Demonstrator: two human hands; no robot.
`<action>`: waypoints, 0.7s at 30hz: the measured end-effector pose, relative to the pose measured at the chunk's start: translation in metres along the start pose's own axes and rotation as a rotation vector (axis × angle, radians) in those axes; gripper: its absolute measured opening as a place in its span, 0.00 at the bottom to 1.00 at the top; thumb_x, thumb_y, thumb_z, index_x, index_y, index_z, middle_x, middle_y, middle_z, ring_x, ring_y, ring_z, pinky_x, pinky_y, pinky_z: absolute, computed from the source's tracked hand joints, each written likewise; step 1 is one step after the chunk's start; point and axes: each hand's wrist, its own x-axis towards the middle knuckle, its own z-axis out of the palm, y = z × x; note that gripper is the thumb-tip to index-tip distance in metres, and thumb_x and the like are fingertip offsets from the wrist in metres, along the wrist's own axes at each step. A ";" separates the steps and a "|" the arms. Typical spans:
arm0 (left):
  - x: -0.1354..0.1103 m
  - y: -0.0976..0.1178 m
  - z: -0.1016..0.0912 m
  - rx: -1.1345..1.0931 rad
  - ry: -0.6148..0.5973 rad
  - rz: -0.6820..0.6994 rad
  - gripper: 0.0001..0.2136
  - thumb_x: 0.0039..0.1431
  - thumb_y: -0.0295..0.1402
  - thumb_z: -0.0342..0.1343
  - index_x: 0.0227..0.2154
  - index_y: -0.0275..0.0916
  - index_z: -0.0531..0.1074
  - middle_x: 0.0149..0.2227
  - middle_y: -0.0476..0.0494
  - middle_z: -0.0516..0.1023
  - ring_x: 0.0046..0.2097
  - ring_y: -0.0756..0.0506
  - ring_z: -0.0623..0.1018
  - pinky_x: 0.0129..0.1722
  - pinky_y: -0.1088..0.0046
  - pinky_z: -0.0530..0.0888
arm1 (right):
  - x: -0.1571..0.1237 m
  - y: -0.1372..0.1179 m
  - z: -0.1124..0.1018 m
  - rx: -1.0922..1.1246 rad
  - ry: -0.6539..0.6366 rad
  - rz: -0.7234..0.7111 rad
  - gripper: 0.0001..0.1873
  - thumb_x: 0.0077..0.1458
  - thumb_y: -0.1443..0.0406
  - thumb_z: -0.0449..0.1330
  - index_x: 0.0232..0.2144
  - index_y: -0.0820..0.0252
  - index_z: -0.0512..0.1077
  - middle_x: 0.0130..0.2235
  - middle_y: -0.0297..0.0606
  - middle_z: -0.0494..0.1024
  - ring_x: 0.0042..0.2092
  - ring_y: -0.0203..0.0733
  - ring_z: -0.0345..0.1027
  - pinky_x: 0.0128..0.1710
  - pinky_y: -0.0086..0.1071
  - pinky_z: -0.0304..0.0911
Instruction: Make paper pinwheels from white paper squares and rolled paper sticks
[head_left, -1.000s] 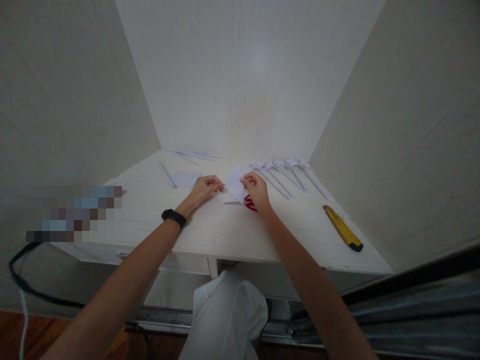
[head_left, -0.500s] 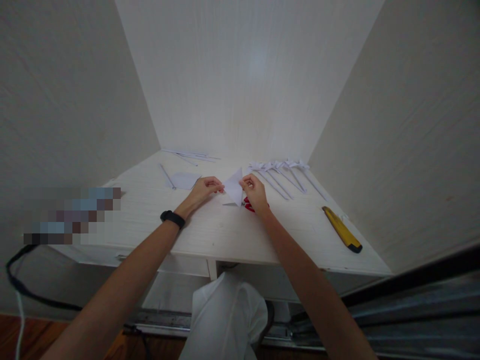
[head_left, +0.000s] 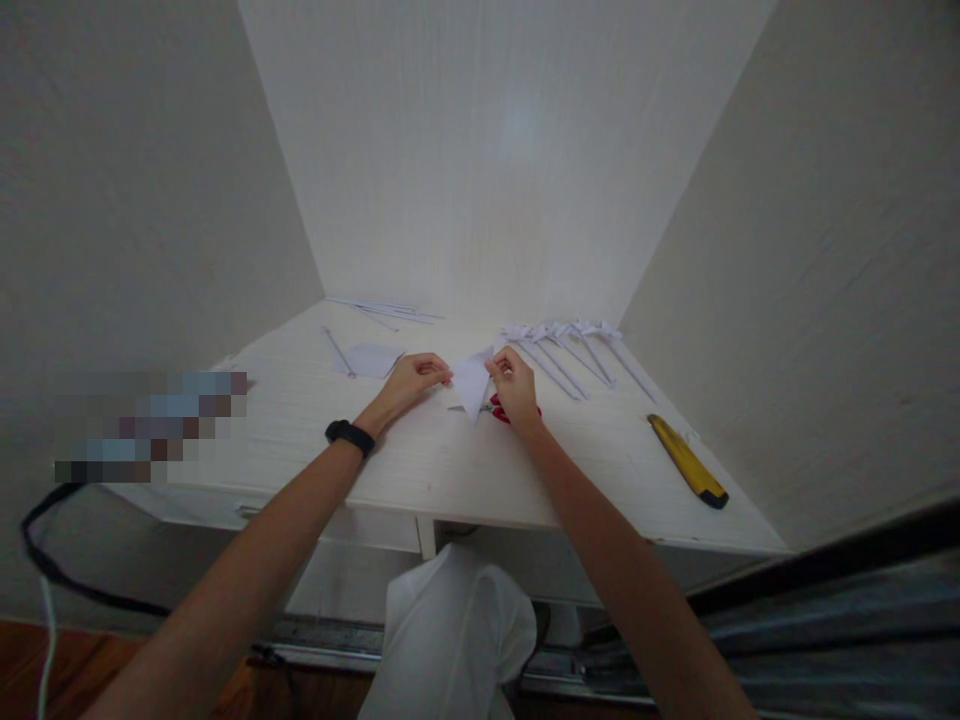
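Observation:
A small piece of white paper (head_left: 472, 384) hangs between my hands, held above the desk with one corner pointing down. My left hand (head_left: 420, 377) pinches its left corner between thumb and fingers. At the upper right edge, my right hand (head_left: 514, 380) grips the paper the same way. Beneath the paper and my right hand lies a pair of scissors with red handles (head_left: 498, 406), partly covered. More white paper (head_left: 373, 360) lies flat beyond my left wrist, with a thin rolled paper stick (head_left: 339, 352) across its left side.
Several thin paper sticks (head_left: 386, 310) lie at the back left of the white desk (head_left: 420, 470). Paper pinwheel-like shapes on sticks (head_left: 577, 345) line the back right. A yellow box cutter (head_left: 686, 460) rests near the right edge. Walls enclose the desk at back and sides.
The paper has turned between my hands, so its lower corner now points down nearer the middle. More of the scissors' blade shows. Both hands keep nearly the same place.

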 end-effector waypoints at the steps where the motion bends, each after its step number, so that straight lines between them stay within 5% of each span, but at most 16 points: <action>1: 0.000 0.001 -0.002 0.055 0.047 0.033 0.07 0.49 0.36 0.58 0.27 0.38 0.73 0.29 0.43 0.78 0.33 0.45 0.76 0.40 0.65 0.72 | 0.000 0.000 0.000 -0.003 0.005 0.002 0.07 0.50 0.63 0.55 0.23 0.55 0.61 0.24 0.30 0.65 0.29 0.38 0.61 0.32 0.31 0.56; 4: -0.003 0.006 -0.013 0.398 0.322 0.142 0.11 0.55 0.35 0.54 0.38 0.37 0.73 0.45 0.36 0.76 0.51 0.38 0.72 0.53 0.54 0.65 | 0.000 0.001 -0.002 -0.012 0.027 0.009 0.07 0.50 0.62 0.55 0.23 0.55 0.61 0.24 0.30 0.66 0.29 0.38 0.60 0.33 0.31 0.56; 7: -0.014 0.015 -0.030 0.776 0.606 0.049 0.25 0.53 0.31 0.54 0.56 0.36 0.64 0.61 0.27 0.58 0.65 0.27 0.48 0.58 0.36 0.46 | 0.001 0.004 -0.005 -0.016 0.047 0.011 0.07 0.49 0.62 0.54 0.22 0.55 0.61 0.24 0.30 0.65 0.29 0.39 0.60 0.33 0.31 0.56; 11: -0.034 0.017 -0.057 0.939 0.705 -0.164 0.34 0.53 0.34 0.56 0.63 0.35 0.52 0.67 0.21 0.39 0.64 0.18 0.33 0.47 0.22 0.35 | 0.004 0.009 -0.007 -0.016 0.078 0.023 0.07 0.49 0.61 0.54 0.22 0.55 0.60 0.23 0.30 0.65 0.28 0.39 0.60 0.32 0.31 0.57; 15: -0.052 0.000 -0.090 1.026 0.752 -0.102 0.33 0.58 0.39 0.52 0.64 0.37 0.49 0.68 0.26 0.35 0.64 0.17 0.33 0.47 0.22 0.35 | 0.005 0.012 -0.006 -0.009 0.105 0.040 0.07 0.49 0.61 0.53 0.22 0.55 0.60 0.24 0.30 0.65 0.28 0.38 0.60 0.32 0.31 0.57; 21: -0.073 -0.021 -0.121 1.041 0.762 -0.197 0.31 0.62 0.40 0.44 0.64 0.34 0.45 0.67 0.23 0.35 0.63 0.15 0.36 0.47 0.22 0.38 | 0.003 0.009 -0.001 -0.013 0.067 0.027 0.07 0.50 0.62 0.54 0.23 0.55 0.62 0.24 0.30 0.66 0.29 0.39 0.61 0.33 0.31 0.57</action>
